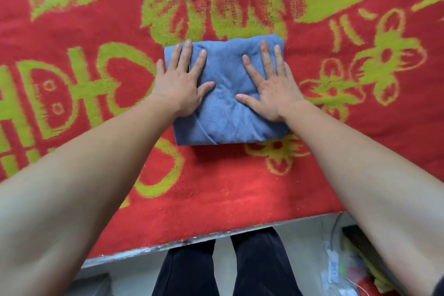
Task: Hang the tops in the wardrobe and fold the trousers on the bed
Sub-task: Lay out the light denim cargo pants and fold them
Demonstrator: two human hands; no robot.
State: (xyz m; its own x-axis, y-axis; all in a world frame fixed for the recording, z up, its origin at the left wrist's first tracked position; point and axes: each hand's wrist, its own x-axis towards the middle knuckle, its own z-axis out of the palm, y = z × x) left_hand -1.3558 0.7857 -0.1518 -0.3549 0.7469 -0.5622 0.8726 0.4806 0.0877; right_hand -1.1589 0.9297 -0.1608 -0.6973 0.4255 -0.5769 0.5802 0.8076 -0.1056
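A pair of blue trousers (225, 103), folded into a compact rectangle, lies on the bed's red blanket (216, 187) with green flower patterns. My left hand (182, 81) presses flat on the left side of the bundle, fingers straight and spread, its little finger hanging over the left edge. On the right side my right hand (269, 84) lies flat as well, fingers straight and pointing away from me. Neither hand grips the cloth.
The bed's near edge (192, 239) runs across the bottom, with my dark-trousered legs (225, 269) standing against it. On the floor at the lower right lie cables and small cluttered items (346, 269). A grey object (89, 283) sits at the lower left.
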